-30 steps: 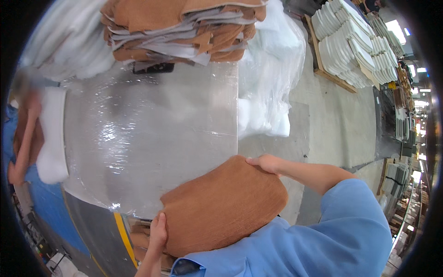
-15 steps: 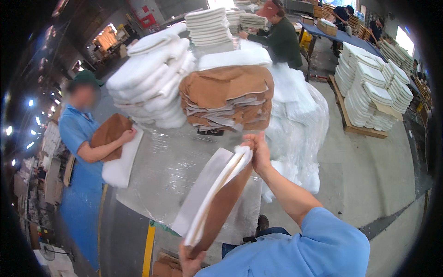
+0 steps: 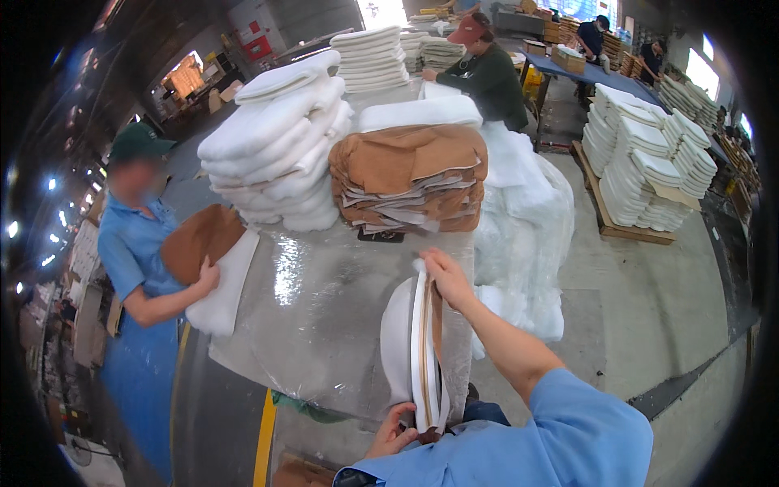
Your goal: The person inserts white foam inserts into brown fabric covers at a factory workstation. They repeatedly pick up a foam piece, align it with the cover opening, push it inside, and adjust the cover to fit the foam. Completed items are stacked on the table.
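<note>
Between my two hands a brown fabric cushion cover [image 3: 436,312] stands on edge, with a white padded layer [image 3: 419,349] and a pale grey flap [image 3: 395,329] on its left. A thin tan strip runs along its top edge. My right hand [image 3: 445,277] pinches the far end. At the near end, close to my body, my left hand [image 3: 395,432] grips the piece with its thumb and fingers around the corner. The plastic-covered table [image 3: 300,341] lies below, and the cover's underside is hidden.
Ahead are a pile of brown covers [image 3: 410,174] and a tall stack of white pads [image 3: 268,138]. A small black object [image 3: 380,236] lies before the covers. Plastic-wrapped padding [image 3: 523,235] stands right. A co-worker [image 3: 142,235] at left holds a brown cover and white pad.
The cover has swung from a slant to nearly straight away from me. My left hand has moved right and up, my right hand slightly down. The co-worker's hand has shifted down and left.
</note>
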Demonstrator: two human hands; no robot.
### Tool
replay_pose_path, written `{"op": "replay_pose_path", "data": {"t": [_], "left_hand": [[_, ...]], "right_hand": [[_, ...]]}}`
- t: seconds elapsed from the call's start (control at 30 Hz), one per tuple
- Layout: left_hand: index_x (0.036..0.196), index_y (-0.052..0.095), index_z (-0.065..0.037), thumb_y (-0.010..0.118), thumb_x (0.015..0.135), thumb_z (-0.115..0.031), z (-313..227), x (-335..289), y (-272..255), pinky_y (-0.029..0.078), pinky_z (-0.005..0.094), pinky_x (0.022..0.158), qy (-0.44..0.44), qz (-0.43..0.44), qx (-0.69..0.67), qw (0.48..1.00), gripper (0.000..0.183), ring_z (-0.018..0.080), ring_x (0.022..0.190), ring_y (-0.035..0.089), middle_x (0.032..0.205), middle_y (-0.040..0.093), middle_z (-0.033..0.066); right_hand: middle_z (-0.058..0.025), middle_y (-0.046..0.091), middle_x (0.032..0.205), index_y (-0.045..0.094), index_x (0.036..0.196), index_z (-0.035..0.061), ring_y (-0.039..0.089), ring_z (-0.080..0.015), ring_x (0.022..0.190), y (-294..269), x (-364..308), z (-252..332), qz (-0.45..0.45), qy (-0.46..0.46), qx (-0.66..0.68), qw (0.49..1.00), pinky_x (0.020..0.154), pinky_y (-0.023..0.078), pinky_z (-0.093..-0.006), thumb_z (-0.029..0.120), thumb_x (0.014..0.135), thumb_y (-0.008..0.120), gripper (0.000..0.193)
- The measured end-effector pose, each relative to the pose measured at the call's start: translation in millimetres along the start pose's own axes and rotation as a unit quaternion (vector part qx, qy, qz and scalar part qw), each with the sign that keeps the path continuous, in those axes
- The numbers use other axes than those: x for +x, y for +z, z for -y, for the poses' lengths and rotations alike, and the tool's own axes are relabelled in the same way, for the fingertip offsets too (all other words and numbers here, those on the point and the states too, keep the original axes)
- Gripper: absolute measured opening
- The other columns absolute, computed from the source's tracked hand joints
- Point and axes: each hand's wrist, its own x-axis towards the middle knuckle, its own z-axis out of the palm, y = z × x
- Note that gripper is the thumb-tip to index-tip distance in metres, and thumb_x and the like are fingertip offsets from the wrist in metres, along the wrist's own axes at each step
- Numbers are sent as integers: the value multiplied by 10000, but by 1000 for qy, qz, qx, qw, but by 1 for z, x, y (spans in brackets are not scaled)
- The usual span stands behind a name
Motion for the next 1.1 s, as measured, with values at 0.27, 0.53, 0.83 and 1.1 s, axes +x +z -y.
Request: {"op": "replay_pose_path", "data": {"t": [0.27,0.53,0.83,1.1], "left_hand": [[1348,708,-41,667,1046,-274,-70,64,-29,305,487,1254,296,6,115,948,383,340,1557,375,1651,413,201],[1472,594,-4,483,1100,-105,-184,280,-24,377,329,1194,272,-69,181,943,402,231,1386,567,1479,632,148],[1653,362,-39,591,952,-92,-167,305,-18,364,351,1215,108,86,54,989,739,241,1470,481,1591,506,141],[1725,82,-56,770,812,-29,-161,294,1,428,375,1151,80,15,202,976,1143,305,1385,544,1542,519,197]], "right_hand": [[-200,454,1671,739,1367,88,539,-353,1468,15,-49,6,-62,-98,-96,989,1181,441,-377,160,1024,658,360],[-210,537,1593,756,1235,32,599,-386,1385,20,-66,0,-127,-156,-96,975,1139,487,-407,125,981,720,273],[-201,686,1246,614,1303,17,696,-352,1185,-4,-36,37,-82,-55,-84,992,992,570,-442,179,882,809,491],[-247,751,1045,721,1080,11,734,-428,1041,-34,49,79,185,-49,-481,856,877,588,-509,391,821,826,472]]}}
